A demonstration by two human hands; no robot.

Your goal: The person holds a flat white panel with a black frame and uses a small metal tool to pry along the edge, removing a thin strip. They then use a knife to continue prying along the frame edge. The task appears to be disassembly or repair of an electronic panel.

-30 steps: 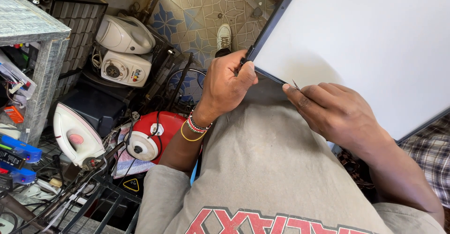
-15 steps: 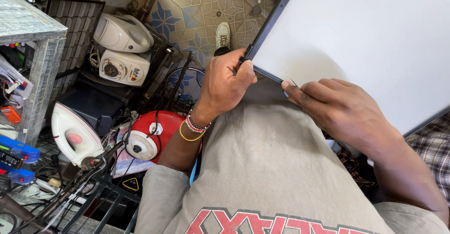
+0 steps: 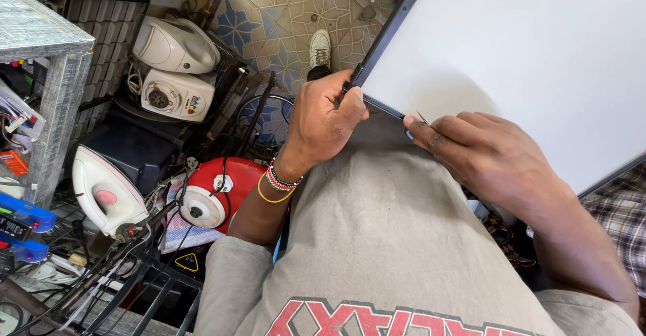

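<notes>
A large flat panel (image 3: 538, 53) with a white face and a thin dark frame rests tilted on my lap. My left hand (image 3: 323, 120) grips its lower left corner, thumb over the frame; beaded and yellow bracelets circle that wrist. My right hand (image 3: 484, 154) lies along the bottom edge just to the right. It pinches a thin metal tool (image 3: 422, 117) whose tip touches the frame edge. My grey shirt (image 3: 377, 242) fills the foreground.
At the left, a white iron (image 3: 101, 191) and a red round appliance (image 3: 215, 194) lie among cables. Two white appliances (image 3: 175, 66) are stacked behind, next to a grey table leg (image 3: 57, 107). A shoe (image 3: 319, 46) stands on the patterned tile floor.
Both hands stay at the panel's lower corner. Only the view has shifted slightly.
</notes>
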